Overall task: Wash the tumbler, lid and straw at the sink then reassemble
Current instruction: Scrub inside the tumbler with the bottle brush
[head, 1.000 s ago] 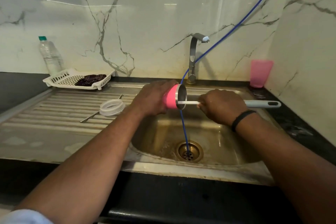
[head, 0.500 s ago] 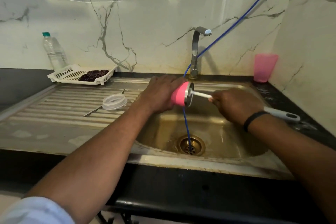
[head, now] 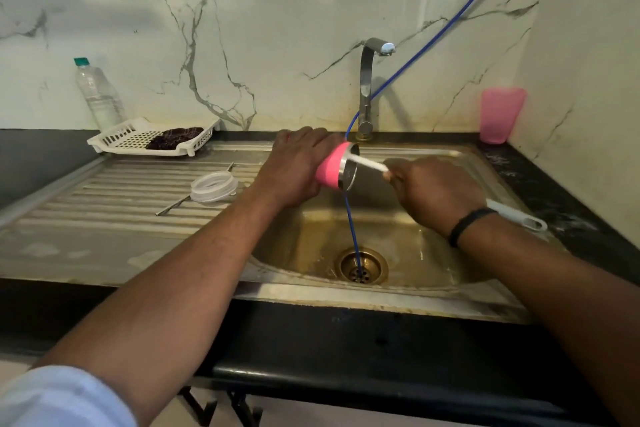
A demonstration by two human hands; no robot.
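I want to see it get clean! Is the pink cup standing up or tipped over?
Tipped on its side. The left hand holds the cup over the sink, mouth facing right, with the brush poking in.

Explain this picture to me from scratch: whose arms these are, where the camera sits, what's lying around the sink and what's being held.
There is no machine here. A person wears a camera on the head, so you look down along their own two arms at a sink. The left hand grips a pink tumbler, tipped on its side with the mouth facing right. The right hand holds a long-handled brush, its white shaft running into the tumbler's mouth. On the ribbed drainboard lie a clear lid and a thin metal straw. Behind stand a water bottle, a white tray with a dark cloth, a tap and a pink cup. A blue hose drops into the drain.
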